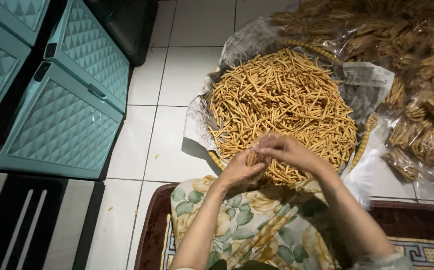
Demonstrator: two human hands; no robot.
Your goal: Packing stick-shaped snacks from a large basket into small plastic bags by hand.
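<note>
1. Looking down, we see the left hand (pixel 239 170) cupped and closed around a small bundle of thin, golden-brown fried snack sticks (pixel 253 159), holding them upright at the near edge of the heap.
2. The right hand (pixel 284 150) lies bent over the top of that bundle, fingertips pressed on the stick ends; whether it pinches any sticks of its own we cannot tell, as the knuckles hide the contact.
3. Just beyond the grip spreads the big loose pile of the same dry, straight, matt sticks (pixel 282 100), filling a round woven tray with a yellowish rim (pixel 360 147).
4. Crinkled grey newspaper (pixel 364 82) lines the tray and sticks out past its rim, left of and beyond the hands.
5. To the right of the grip, well apart, lie shiny clear plastic bags packed with sticks (pixel 427 130); the frame cuts them off at the top and the right, and glare blurs their outlines.
6. Beneath the forearms, nearer than the grip, soft cloth with a yellow and green flower print (pixel 257 225) covers the lap, and its folds hide the tray's near rim.
7. Under it lies a dark red patterned rug (pixel 417 225), partly cut off.
8. Far left of the hands stand teal plastic drawer fronts with a faceted diamond relief (pixel 62 120) on glossy white floor tiles (pixel 177 140).
</note>
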